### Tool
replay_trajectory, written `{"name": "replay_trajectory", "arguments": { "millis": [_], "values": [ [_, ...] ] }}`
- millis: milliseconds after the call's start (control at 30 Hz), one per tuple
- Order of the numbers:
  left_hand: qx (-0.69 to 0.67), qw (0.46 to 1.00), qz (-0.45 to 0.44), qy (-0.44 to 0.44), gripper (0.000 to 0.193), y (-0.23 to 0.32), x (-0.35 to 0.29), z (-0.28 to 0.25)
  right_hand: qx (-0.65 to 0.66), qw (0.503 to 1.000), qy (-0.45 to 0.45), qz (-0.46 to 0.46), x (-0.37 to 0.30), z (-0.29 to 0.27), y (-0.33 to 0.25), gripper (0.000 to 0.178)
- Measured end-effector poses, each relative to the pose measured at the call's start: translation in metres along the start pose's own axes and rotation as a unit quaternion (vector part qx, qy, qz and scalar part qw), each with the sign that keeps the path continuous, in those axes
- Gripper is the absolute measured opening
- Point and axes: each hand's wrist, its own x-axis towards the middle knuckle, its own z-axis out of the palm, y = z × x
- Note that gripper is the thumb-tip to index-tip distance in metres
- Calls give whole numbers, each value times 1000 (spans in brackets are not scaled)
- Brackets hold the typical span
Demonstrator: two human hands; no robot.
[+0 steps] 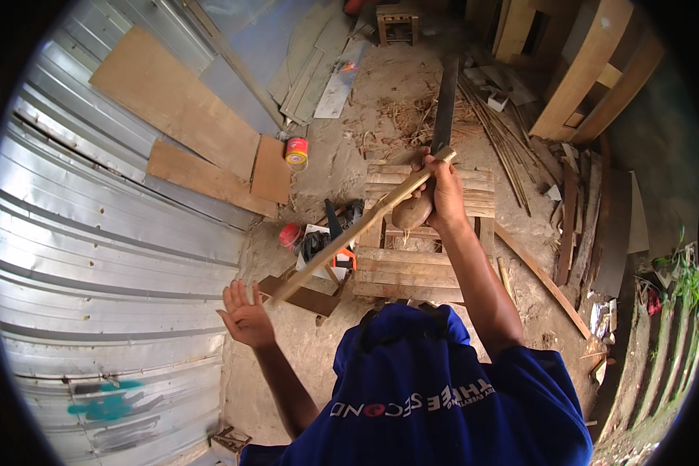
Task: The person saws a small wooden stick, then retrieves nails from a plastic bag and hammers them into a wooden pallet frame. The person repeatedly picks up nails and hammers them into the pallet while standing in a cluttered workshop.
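My right hand (448, 198) is closed around a machete, whose long dark blade (445, 105) points away from me. Below the hand shows its rounded wooden handle end (412, 211). The same hand also keeps hold of a slim wooden stick (349, 237) near its far end. That stick slants down to the left, its near end beside my left hand (247, 314). My left hand holds nothing, with its fingers spread and a small gap to the stick. Beneath my right hand stands a low slatted wooden bench (408, 291).
Corrugated metal sheeting (109, 272) walls the left, with plywood pieces (179, 109) leaning there. A red and yellow can (296, 151) and an orange-handled saw (343, 255) lie left of the bench. Long planks (579, 225) and a wooden frame (590, 74) stand right.
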Motion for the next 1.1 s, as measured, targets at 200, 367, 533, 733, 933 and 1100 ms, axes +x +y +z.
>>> {"name": "replay_trajectory", "arguments": {
  "millis": [200,367,533,733,933,1100],
  "values": [
    [428,865,-24,-261,40,-49,35,124,-133,982,-116,-72,-13,16,3,29],
    [321,825,-202,-419,35,-106,37,201,-191,957,-200,-84,-22,40,-3,37],
    [347,831,-168,-401,14,-119,70,204,-352,927,-71,-105,-26,42,-20,43],
    [355,858,-80,-362,12,-150,95,188,-288,953,-14,-91,-47,16,5,28],
    [339,876,-92,-330,16,-157,92,173,-277,961,15,3,-77,-33,45,21],
    [345,882,0,-322,12,-153,100,185,-285,958,10,34,-104,-49,83,19]
  ]
}}
